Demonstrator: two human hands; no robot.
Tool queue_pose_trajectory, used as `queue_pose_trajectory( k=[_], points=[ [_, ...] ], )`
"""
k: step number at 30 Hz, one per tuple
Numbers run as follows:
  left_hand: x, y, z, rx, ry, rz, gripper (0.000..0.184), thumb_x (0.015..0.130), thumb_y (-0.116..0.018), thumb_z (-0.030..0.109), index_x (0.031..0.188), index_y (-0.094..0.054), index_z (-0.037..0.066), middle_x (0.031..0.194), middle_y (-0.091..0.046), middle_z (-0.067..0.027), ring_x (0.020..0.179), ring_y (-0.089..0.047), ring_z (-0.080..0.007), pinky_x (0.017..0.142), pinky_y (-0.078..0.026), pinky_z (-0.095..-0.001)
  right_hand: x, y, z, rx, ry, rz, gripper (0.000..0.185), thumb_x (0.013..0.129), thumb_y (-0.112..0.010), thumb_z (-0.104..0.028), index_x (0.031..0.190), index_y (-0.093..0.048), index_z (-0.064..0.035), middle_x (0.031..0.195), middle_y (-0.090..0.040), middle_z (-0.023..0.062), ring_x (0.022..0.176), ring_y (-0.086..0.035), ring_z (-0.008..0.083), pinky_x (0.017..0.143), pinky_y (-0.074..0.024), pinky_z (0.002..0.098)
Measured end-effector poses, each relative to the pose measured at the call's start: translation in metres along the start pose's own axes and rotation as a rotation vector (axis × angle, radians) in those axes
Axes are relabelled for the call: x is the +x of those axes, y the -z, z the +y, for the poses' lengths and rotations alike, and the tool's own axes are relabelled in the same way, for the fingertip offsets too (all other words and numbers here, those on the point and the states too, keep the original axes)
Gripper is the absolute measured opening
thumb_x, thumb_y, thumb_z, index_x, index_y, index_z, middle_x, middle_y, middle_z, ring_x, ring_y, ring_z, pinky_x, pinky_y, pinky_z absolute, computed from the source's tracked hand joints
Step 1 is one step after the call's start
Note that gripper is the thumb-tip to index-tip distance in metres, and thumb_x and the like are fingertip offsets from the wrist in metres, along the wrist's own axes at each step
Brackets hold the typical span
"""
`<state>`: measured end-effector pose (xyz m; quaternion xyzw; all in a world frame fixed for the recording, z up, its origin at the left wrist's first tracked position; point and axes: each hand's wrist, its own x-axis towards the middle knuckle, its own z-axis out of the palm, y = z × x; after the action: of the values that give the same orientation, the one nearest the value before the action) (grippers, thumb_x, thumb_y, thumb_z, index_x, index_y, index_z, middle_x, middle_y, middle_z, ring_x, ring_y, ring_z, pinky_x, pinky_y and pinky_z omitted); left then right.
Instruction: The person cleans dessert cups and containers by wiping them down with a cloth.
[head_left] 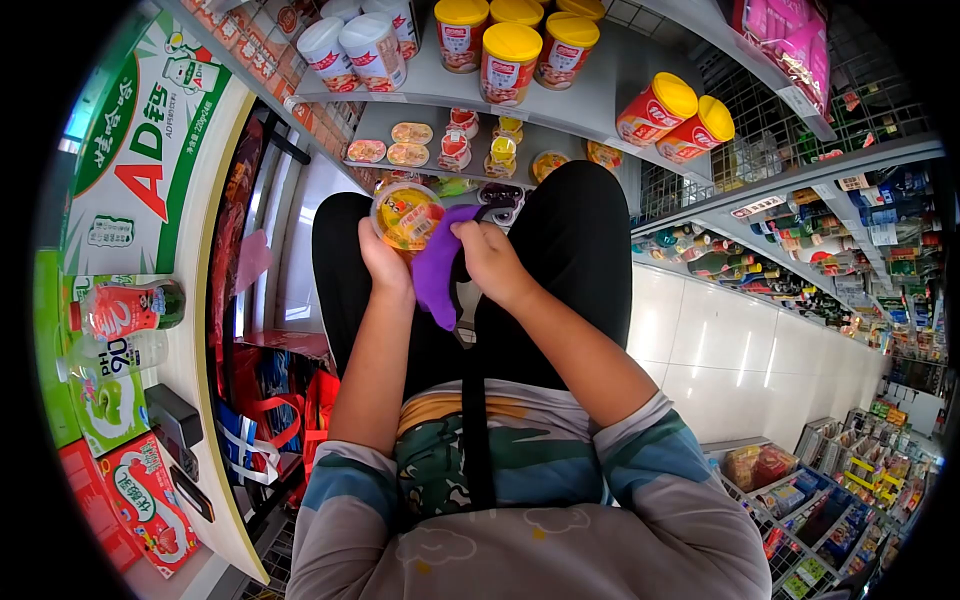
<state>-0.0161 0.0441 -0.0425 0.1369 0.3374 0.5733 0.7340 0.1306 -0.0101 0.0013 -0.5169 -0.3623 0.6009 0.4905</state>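
My left hand (387, 262) is wrapped round a clear round plastic cup (404, 213) with yellow-orange contents and a printed label. My right hand (492, 266) pinches a purple cloth (434, 278), which rests against the cup's right side and hangs down below it. Both hands are above my lap, between my bent knees. Just beyond them, a low shelf (385, 128) holds small round tubs and stacked cups. Part of the lowest row of goods is hidden behind my knees and the cup.
Yellow-lidded cans (508, 75) and white canisters (374, 52) stand on the shelf above. A counter edge (215, 400) with boxes and a bottle (132, 308) runs along my left. Red bags (318, 405) hang below it. Shelves of bottles (800, 245) line the right beyond the tiled floor (725, 345).
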Motion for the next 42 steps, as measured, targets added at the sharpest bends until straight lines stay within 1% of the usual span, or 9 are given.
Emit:
queue_pose_trajectory(
  k=[9, 13, 15, 18, 22, 27, 34, 40, 42],
  points=[
    [-0.006, -0.009, 0.003, -0.009, -0.017, 0.061, 0.059, 0.099, -0.029, 0.041, 0.132, -0.055, 0.000, 0.127, -0.063, -0.0199, 0.117, -0.062, -0.0331, 0.102, -0.050, -0.0456, 0.009, 0.006, 0.010, -0.079, -0.049, 0.073, 0.041, 0.100, -0.054, -0.032, 0.095, -0.068, 0.0056, 0.084, -0.064, 0.0052, 0.082, -0.056, 0.0133, 0.077, -0.0456, 0.0276],
    [-0.007, -0.010, 0.003, 0.008, -0.037, 0.064, 0.055, 0.100, -0.031, 0.039, 0.132, -0.055, 0.001, 0.129, -0.063, -0.0178, 0.119, -0.061, -0.0309, 0.103, -0.049, -0.0444, 0.013, 0.007, 0.013, -0.160, -0.077, 0.037, 0.043, 0.100, -0.053, -0.034, 0.096, -0.067, 0.0058, 0.084, -0.064, 0.0063, 0.082, -0.056, 0.0133, 0.078, -0.0455, 0.0271],
    [-0.008, -0.012, 0.003, 0.024, -0.055, 0.084, 0.054, 0.100, -0.031, 0.038, 0.131, -0.055, 0.000, 0.130, -0.062, -0.0171, 0.120, -0.061, -0.0305, 0.103, -0.049, -0.0439, 0.010, 0.003, 0.007, -0.153, -0.050, 0.125, 0.049, 0.100, -0.051, -0.036, 0.087, -0.061, 0.0093, 0.075, -0.062, 0.0183, 0.074, -0.059, 0.0230, 0.076, -0.0470, 0.0349],
    [-0.006, -0.009, 0.003, -0.005, -0.060, 0.052, 0.052, 0.101, -0.032, 0.036, 0.130, -0.055, 0.000, 0.130, -0.062, -0.0158, 0.122, -0.060, -0.0297, 0.104, -0.048, -0.0437, 0.010, 0.006, 0.003, -0.211, -0.029, 0.150, 0.050, 0.100, -0.051, -0.037, 0.087, -0.062, 0.0095, 0.076, -0.062, 0.0192, 0.075, -0.059, 0.0231, 0.076, -0.0468, 0.0352],
    [0.001, 0.002, 0.002, -0.100, -0.044, -0.037, 0.050, 0.100, -0.034, 0.033, 0.131, -0.055, 0.000, 0.133, -0.061, -0.0156, 0.126, -0.057, -0.0299, 0.108, -0.044, -0.0448, 0.018, 0.012, 0.013, -0.097, -0.021, 0.186, 0.047, 0.100, -0.051, -0.037, 0.086, -0.064, 0.0060, 0.077, -0.064, 0.0134, 0.072, -0.059, 0.0197, 0.074, -0.0468, 0.0335],
    [-0.006, -0.011, 0.005, -0.089, -0.022, -0.097, 0.050, 0.103, -0.041, 0.039, 0.134, -0.053, 0.002, 0.134, -0.059, -0.0126, 0.127, -0.056, -0.0264, 0.110, -0.042, -0.0422, 0.022, 0.014, 0.002, 0.317, -0.269, 0.194, 0.032, 0.098, -0.055, -0.036, 0.094, -0.068, -0.0070, 0.081, -0.065, -0.0002, 0.072, -0.058, 0.0108, 0.068, -0.0449, 0.0255],
    [-0.013, -0.028, 0.009, 0.009, 0.067, -0.063, 0.068, 0.103, -0.036, 0.057, 0.140, -0.049, 0.002, 0.140, -0.057, -0.0156, 0.130, -0.054, -0.0286, 0.113, -0.039, -0.0435, 0.022, 0.015, -0.005, 0.365, -0.270, 0.093, 0.035, 0.097, -0.063, -0.039, 0.098, -0.069, -0.0046, 0.085, -0.069, 0.0008, 0.070, -0.061, 0.0088, 0.062, -0.0474, 0.0248],
    [-0.015, -0.029, 0.006, 0.108, 0.072, -0.128, 0.067, 0.103, -0.038, 0.059, 0.138, -0.050, 0.003, 0.135, -0.059, -0.0143, 0.126, -0.057, -0.0266, 0.110, -0.041, -0.0414, 0.019, 0.013, -0.005, 0.344, -0.123, 0.015, 0.028, 0.097, -0.070, -0.027, 0.106, -0.070, -0.0012, 0.097, -0.073, 0.0055, 0.081, -0.067, 0.0095, 0.072, -0.0540, 0.0257],
    [-0.016, -0.030, 0.007, 0.122, 0.072, -0.140, 0.067, 0.103, -0.038, 0.058, 0.137, -0.050, 0.002, 0.134, -0.060, -0.0142, 0.125, -0.057, -0.0267, 0.109, -0.041, -0.0414, 0.020, 0.017, -0.004, 0.333, -0.155, -0.027, 0.031, 0.098, -0.069, -0.020, 0.118, -0.067, 0.0024, 0.112, -0.072, 0.0091, 0.098, -0.068, 0.0134, 0.088, -0.0535, 0.0284]
  ],
)
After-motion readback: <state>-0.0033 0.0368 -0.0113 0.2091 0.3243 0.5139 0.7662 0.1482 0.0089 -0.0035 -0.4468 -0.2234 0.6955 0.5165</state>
